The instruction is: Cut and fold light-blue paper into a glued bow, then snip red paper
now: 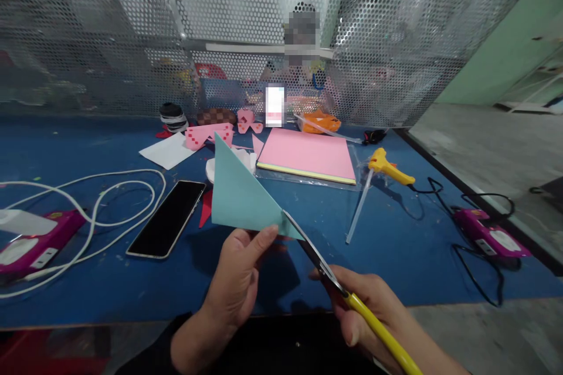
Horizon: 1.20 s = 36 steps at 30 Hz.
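Observation:
A triangular piece of light blue paper (pixel 240 190) is pinched along its lower edge by my left hand (pixel 240 269), thumb on top. My right hand (pixel 360 310) grips a pair of scissors (pixel 323 266) with yellow handles. The blades reach the paper's right corner, one of them lying across its face. The paper is held up above the blue table (pixel 316 205). Beyond the paper lies a stack of pink and yellow sheets (pixel 308 152) on clear plastic. Part of a white object (pixel 212 171) shows behind the paper.
A phone (pixel 169 220) and white cable (pixel 118 176) lie left, with a purple power strip (pixel 48 240). To the right are a yellow glue gun (pixel 389 169) and another power strip (pixel 488 234). Pink paper cutouts (pixel 206 133) sit behind. A person is beyond the perforated metal screen (pixel 250 6).

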Available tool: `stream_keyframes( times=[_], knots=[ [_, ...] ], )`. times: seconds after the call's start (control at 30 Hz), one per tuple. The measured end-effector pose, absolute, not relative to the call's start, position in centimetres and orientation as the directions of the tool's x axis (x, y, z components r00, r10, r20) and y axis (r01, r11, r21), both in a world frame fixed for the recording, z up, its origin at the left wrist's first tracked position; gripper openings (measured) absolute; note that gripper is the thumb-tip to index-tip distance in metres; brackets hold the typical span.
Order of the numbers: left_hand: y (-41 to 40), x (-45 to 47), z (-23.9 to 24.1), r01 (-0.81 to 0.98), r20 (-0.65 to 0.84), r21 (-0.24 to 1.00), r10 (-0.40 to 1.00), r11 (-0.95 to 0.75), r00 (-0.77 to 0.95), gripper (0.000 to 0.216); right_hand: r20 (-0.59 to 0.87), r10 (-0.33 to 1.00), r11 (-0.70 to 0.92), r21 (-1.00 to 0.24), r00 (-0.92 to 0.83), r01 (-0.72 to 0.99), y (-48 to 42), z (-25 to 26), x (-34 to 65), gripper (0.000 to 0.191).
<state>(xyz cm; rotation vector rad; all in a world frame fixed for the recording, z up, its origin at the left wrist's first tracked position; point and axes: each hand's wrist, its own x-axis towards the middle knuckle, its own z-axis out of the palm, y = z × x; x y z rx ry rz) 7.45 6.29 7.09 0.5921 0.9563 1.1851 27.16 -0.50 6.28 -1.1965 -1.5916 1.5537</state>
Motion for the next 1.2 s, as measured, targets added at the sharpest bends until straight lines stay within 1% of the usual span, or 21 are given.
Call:
stream_keyframes(
  times=[0.1,0.2,0.27,0.33,0.37,0.4,0.5,0.53,0.57,0.67,0.73,0.83,0.97,1.1,1.2],
  knots=[
    [7.0,5.5,7.1,-0.585,-0.315,0.768,0.949,0.262,0.012,0.034,-0.170,0.893,-0.079,-0.970,-0.416,0.228,-0.4,6.6,27.9,0.080],
    [8.2,3.1,7.7,-0.588,-0.272,0.790,0.958,0.170,-0.088,0.031,-0.223,0.880,-0.126,-0.961,-0.420,0.245,-0.4,7.2,28.6,0.085],
    [8.9,1.9,8.4,-0.487,-0.245,0.857,0.965,0.171,-0.092,0.038,-0.279,0.847,-0.179,-0.951,-0.452,0.252,-0.4,7.7,29.1,0.083],
    [9.3,1.2,8.9,-0.366,-0.282,0.898,0.958,0.245,-0.050,0.044,-0.328,0.821,-0.221,-0.937,-0.466,0.270,-0.4,8.2,29.4,0.081],
    [9.4,1.0,9.0,-0.309,-0.283,0.917,0.957,0.252,-0.059,0.044,-0.353,0.805,-0.243,-0.929,-0.477,0.277,-0.3,8.4,29.6,0.080],
    [9.4,1.0,9.1,-0.262,-0.256,0.938,0.962,0.225,-0.089,0.042,-0.375,0.785,-0.266,-0.923,-0.493,0.279,-0.3,8.7,29.8,0.080],
    [9.3,1.2,8.9,-0.178,-0.069,0.983,0.976,0.032,-0.205,0.035,-0.400,0.772,-0.310,-0.915,-0.493,0.257,-0.3,9.6,30.0,0.076],
    [9.2,1.2,8.8,-0.183,-0.047,0.983,0.978,0.009,-0.204,0.035,-0.401,0.783,-0.318,-0.915,-0.476,0.247,-0.4,9.9,30.0,0.074],
    [9.2,1.2,8.8,-0.201,-0.058,0.979,0.983,0.022,-0.174,0.036,-0.404,0.793,-0.328,-0.914,-0.456,0.240,-0.5,10.2,30.0,0.072],
    [9.2,1.0,8.6,-0.254,-0.147,0.957,0.989,0.139,-0.010,0.044,-0.427,0.795,-0.349,-0.903,-0.431,0.251,-0.9,10.7,30.0,0.069],
    [9.2,0.9,8.6,-0.252,-0.139,0.956,0.988,0.151,0.063,0.045,-0.433,0.794,-0.349,-0.899,-0.426,0.264,-1.2,10.5,30.4,0.067],
    [9.3,0.8,8.4,-0.237,-0.115,0.963,0.990,0.130,0.076,0.036,-0.423,0.796,-0.333,-0.903,-0.433,0.270,-1.6,9.3,31.7,0.064],
    [9.4,0.7,8.0,-0.251,-0.156,0.954,0.986,0.165,0.056,0.033,-0.392,0.795,-0.281,-0.914,-0.464,0.292,-1.8,8.4,33.0,0.059],
    [9.6,0.5,7.4,-0.257,-0.183,0.949,0.983,0.184,0.028,0.028,-0.333,0.795,-0.198,-0.933,-0.508,0.301,-1.2,10.2,31.8,0.059],
    [9.7,0.5,7.1,-0.264,-0.203,0.943,0.979,0.202,0.022,0.028,-0.313,0.819,-0.194,-0.940,-0.481,0.280,-1.1,11.3,31.0,0.063]
  ],
)
